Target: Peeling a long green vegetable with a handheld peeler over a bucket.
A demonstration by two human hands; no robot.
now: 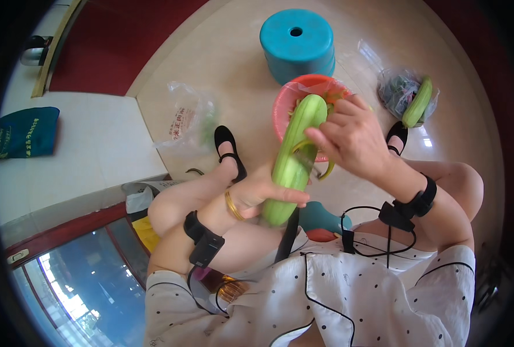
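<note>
My left hand (267, 191) grips the lower part of a long, pale green gourd or cucumber (298, 143), which slants up over a pink-red plastic basin (282, 115). A peeler with a yellow-green handle (328, 170) is in my right hand (354, 132), its metal blade against the vegetable's right side. The hand partly hides the peeler. Pale green scraps show in the basin, which has a clear plastic bag at its far rim.
A blue plastic stool (298, 39) stands behind the basin. Right of it, another green vegetable (418, 102) rests on a plastic bag (395, 86). A clear printed bag (187, 117) lies on the floor at left. My black shoes (228, 149) flank the basin.
</note>
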